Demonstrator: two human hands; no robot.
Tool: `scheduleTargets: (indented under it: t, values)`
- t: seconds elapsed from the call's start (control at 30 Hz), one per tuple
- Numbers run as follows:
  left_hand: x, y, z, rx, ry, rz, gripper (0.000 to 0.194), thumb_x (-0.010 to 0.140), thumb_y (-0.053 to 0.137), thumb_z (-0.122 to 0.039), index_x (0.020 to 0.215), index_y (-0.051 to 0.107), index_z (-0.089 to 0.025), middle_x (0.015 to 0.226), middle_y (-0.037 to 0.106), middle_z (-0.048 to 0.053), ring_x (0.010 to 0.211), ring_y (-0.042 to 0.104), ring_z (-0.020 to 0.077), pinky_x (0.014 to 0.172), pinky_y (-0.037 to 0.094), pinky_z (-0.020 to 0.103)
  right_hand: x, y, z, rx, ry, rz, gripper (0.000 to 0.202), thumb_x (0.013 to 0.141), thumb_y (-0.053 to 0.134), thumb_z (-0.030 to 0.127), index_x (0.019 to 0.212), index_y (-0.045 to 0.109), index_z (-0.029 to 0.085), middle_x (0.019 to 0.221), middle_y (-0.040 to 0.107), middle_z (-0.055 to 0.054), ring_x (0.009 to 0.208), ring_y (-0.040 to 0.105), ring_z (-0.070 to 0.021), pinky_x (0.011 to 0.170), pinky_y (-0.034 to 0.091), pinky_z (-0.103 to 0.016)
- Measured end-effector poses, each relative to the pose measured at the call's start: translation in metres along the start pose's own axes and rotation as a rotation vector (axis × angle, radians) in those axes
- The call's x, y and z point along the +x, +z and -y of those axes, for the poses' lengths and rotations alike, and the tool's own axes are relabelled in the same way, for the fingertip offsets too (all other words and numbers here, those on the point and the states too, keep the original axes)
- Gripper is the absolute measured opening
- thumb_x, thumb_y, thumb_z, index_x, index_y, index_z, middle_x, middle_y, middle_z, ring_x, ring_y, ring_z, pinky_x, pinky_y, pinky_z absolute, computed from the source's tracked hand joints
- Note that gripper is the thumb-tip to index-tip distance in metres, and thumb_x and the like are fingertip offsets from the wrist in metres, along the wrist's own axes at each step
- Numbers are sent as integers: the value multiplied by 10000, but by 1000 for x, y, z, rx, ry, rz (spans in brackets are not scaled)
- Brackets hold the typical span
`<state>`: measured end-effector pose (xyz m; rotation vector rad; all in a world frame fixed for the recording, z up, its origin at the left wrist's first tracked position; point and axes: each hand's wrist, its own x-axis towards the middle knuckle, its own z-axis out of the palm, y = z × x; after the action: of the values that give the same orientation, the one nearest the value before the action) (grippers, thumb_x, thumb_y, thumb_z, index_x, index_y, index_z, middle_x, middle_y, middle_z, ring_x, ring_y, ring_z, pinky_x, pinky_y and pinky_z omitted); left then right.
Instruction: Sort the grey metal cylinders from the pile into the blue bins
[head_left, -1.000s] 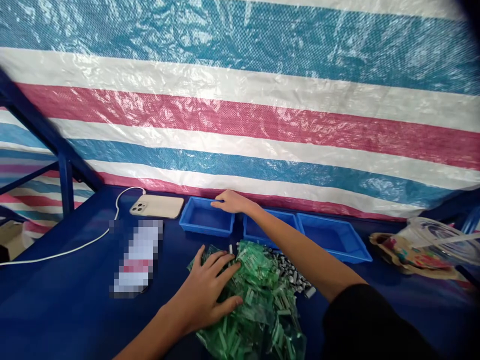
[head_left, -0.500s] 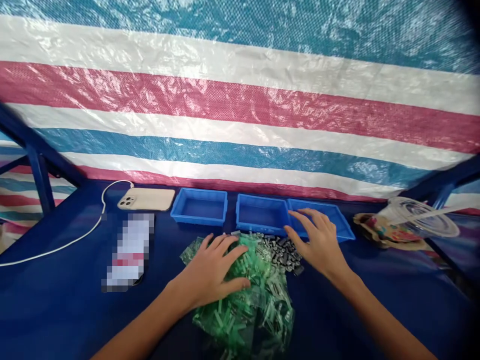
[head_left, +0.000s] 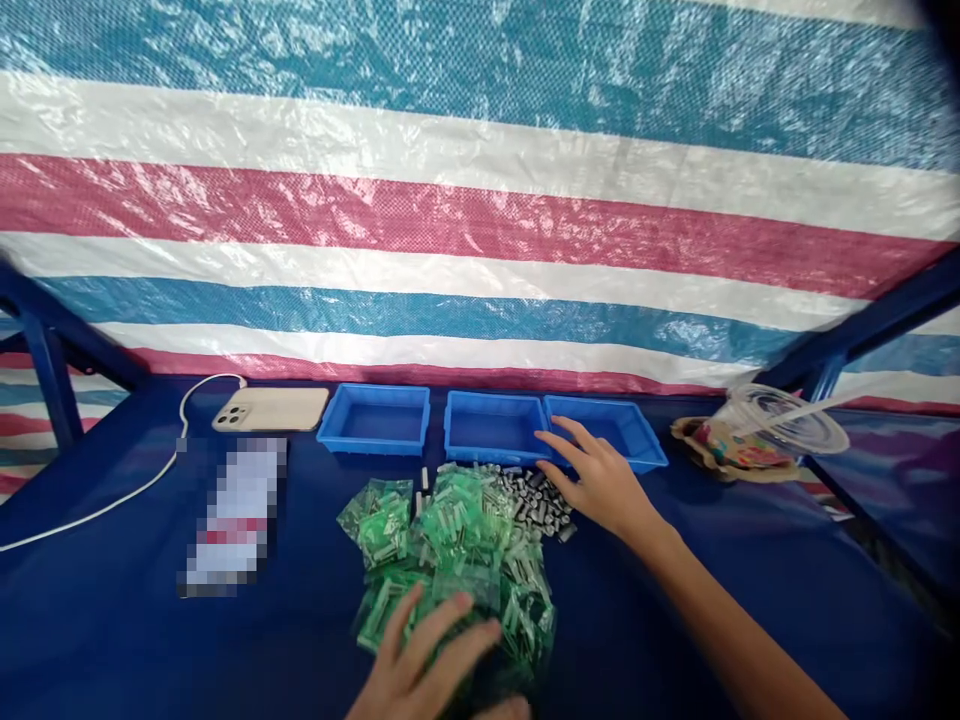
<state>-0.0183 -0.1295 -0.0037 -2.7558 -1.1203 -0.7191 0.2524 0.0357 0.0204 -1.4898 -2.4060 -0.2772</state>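
While my left grip [head_left: 409, 690] spreads, released, over the green packets [head_left: 465, 512] on the desk [head_left: 630, 640] before 3 blue trays [head_left: 493, 425], I should move gently, because my right grip [head_left: 606, 482], also released, could scatter the gray pieces [head_left: 536, 500].

The blurred left hand [head_left: 414, 680], cut off at the bottom edge, partly hides the green transparent plastic bags [head_left: 465, 520]; pixelation obscures a white-and-pink oblong object [head_left: 238, 505].
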Motion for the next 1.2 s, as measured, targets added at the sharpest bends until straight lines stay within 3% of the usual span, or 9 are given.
scheduleTargets:
  t: [0.13, 0.27, 0.4, 0.6, 0.73, 0.83, 1.0, 1.1, 1.2]
  values:
    - [16, 29, -29, -51, 188, 57, 326, 877, 537, -427, 1203, 543, -413, 1313, 555, -37, 1282, 425, 239, 1054, 386, 518, -3, -3, 6, 20, 29, -56, 351, 904, 466, 335, 1209, 593, 219, 1317, 529, -131, 1116, 557, -302, 841, 483, -451]
    - [30, 33, -23, -144, 311, 59, 208, 893, 530, -383, 1089, 596, -368, 1238, 610, -23, 1294, 407, 222, 1063, 350, 519, -23, -13, 28, 94, 52, -164, 339, 889, 499, 289, 1208, 579, 209, 1321, 515, -133, 1269, 415, -315, 960, 409, -493]
    - [36, 18, -6, -222, 278, 147, 172, 920, 484, -367, 1005, 620, -307, 1225, 611, -9, 1289, 408, 216, 1106, 255, 524, -63, -15, 55, 230, 45, -192, 320, 863, 535, 246, 1181, 564, 221, 1216, 557, -121, 1249, 430, -297, 985, 400, -480]
    - [58, -22, 10, -189, 201, 350, 347, 943, 398, -178, 1265, 489, -268, 1316, 528, 74, 1307, 387, 246, 1084, 262, 559, -87, -13, 72, 237, 38, -16, 594, 834, 547, 423, 1369, 393, 214, 1390, 407, -150, 1311, 341, -342, 982, 378, -537]
    - [64, -48, 17, -251, 166, 295, 339, 920, 413, -143, 1209, 532, -272, 1247, 567, 63, 1136, 532, 188, 1029, 384, 415, -70, -8, 63, 160, 62, 56, 708, 807, 522, 562, 1410, 349, 233, 1471, 308, -155, 1349, 278, -369, 1023, 300, -595]
    - [60, -56, 47, -198, 42, 146, 335, 908, 452, -183, 1226, 523, -262, 1285, 533, 84, 1182, 492, 215, 985, 419, 382, -58, 0, 61, 146, 63, 87, 718, 811, 488, 601, 1414, 349, 238, 1475, 312, -157, 1361, 262, -372, 1034, 278, -606]
    - [51, -36, 109, -1, -346, 170, 488, 901, 458, -432, 1351, 420, -245, 1423, 383, 126, 1306, 347, 322, 1017, 367, 521, -50, 7, 69, 173, 10, 112, 736, 803, 469, 630, 1380, 407, 178, 1429, 392, -169, 1350, 275, -377, 1033, 281, -606]
    - [44, -16, 105, -31, -323, 260, 599, 887, 454, -491, 1428, 308, -281, 1524, 202, 120, 1369, 235, 359, 1041, 311, 579, -54, 8, 77, 191, -6, 118, 735, 794, 486, 616, 1365, 422, 158, 1429, 390, -176, 1349, 268, -383, 1021, 301, -598]
    - [36, -8, 81, -67, -289, 312, 601, 900, 435, -477, 1449, 245, -324, 1531, 194, 103, 1368, 253, 351, 1053, 246, 631, -59, 6, 82, 210, -3, 116, 666, 785, 527, 541, 1335, 450, 174, 1424, 392, -167, 1348, 267, -386, 1023, 293, -602]
